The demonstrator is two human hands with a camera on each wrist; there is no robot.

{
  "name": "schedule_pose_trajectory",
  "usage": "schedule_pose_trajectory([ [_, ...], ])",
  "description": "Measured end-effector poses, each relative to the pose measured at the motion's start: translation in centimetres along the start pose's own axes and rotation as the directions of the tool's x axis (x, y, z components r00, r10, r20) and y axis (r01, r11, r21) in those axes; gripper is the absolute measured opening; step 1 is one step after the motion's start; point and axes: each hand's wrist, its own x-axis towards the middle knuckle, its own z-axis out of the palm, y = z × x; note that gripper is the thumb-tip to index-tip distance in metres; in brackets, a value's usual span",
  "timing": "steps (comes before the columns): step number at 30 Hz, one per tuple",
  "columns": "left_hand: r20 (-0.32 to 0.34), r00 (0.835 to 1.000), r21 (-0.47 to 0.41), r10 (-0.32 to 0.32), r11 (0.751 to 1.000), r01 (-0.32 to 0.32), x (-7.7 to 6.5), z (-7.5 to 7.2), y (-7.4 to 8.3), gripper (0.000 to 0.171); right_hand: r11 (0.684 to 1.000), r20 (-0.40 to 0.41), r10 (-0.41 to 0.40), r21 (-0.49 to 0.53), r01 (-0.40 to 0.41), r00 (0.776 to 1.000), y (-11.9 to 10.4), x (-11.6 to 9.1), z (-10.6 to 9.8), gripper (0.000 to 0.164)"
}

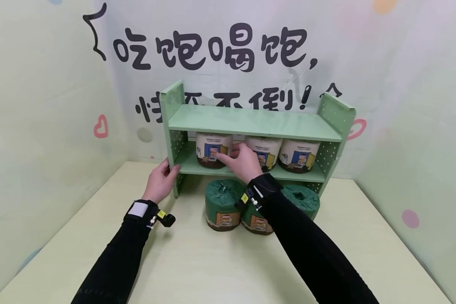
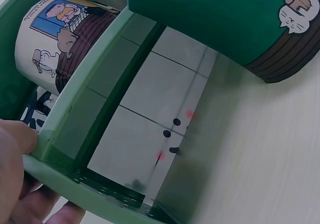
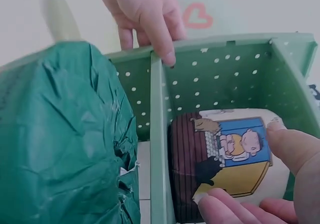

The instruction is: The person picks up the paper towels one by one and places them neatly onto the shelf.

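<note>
My left hand (image 1: pixel 160 182) grips the left side of a small green shelf rack (image 1: pixel 251 121), thumb at the middle board's front corner and fingers outside the side panel. On that middle board, near its left end, stands a white-wrapped toilet paper roll (image 1: pixel 214 148) with a cartoon print. My right hand (image 1: pixel 247 162) holds this roll at its right side, thumb across its front. In the right wrist view the thumb (image 3: pixel 295 144) lies on the wrapper and the fingertips (image 3: pixel 220 204) are at its edge. Two more white-wrapped rolls (image 1: pixel 299 155) stand right of it, one partly hidden by my hand.
Several green-wrapped rolls (image 1: pixel 223 207) stand on the pale table (image 1: pixel 197 261) before and below the rack, some partly covered by my right arm. Side panels (image 1: pixel 336 110) rise above the top board. A printed wall sheet (image 1: pixel 220 25) hangs behind, with walls at both sides.
</note>
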Motion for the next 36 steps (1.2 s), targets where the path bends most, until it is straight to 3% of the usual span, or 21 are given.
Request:
schedule_pose_trajectory([
  [6, -0.028, 1.0, -0.031, -0.007, 0.999, 0.006, -0.2, -0.3, 0.6, 0.068, 0.999, 0.015, -0.04, -0.035, 0.04, 0.999, 0.5, -1.0, -0.8, 0.067],
  [10, -0.101, 0.995, -0.05, 0.014, 0.999, -0.019, -0.8, -0.8, 1.4, 0.075, 0.995, 0.027, -0.094, -0.018, 0.094, 0.995, 0.9, -1.9, -1.7, 0.061],
  [16, -0.286, 0.956, -0.095, 0.058, 0.992, -0.088, -1.8, -0.9, 3.3, 0.075, 0.99, 0.005, -0.127, 0.057, 0.126, 0.992, 1.9, -3.2, -3.9, 0.057],
  [19, -0.316, 0.947, -0.133, 0.062, 0.985, -0.109, -2.5, -0.6, 4.1, 0.069, 0.989, -0.008, -0.123, 0.085, 0.123, 0.992, 2.7, -3.8, -5.0, 0.057],
  [22, -0.26, 0.962, -0.173, 0.077, 0.977, -0.125, -3.4, -0.3, 4.9, 0.061, 0.987, -0.026, -0.123, 0.097, 0.125, 0.992, 3.6, -4.4, -5.8, 0.059],
  [27, -0.079, 0.989, -0.192, 0.126, 0.971, -0.139, -4.6, 0.4, 6.1, 0.058, 0.985, -0.057, -0.124, 0.115, 0.13, 0.991, 4.9, -5.4, -6.9, 0.06],
  [31, 0.05, 0.987, -0.218, 0.155, 0.966, -0.141, -5.3, 1.5, 6.7, 0.062, 0.982, -0.078, -0.121, 0.135, 0.13, 0.99, 5.9, -6.2, -8.1, 0.06],
  [36, 0.173, 0.968, -0.225, 0.18, 0.964, -0.139, -6.1, 3.4, 7.1, 0.071, 0.98, -0.169, -0.107, 0.146, 0.132, 0.98, 7.2, -7.1, -10.5, 0.062],
])
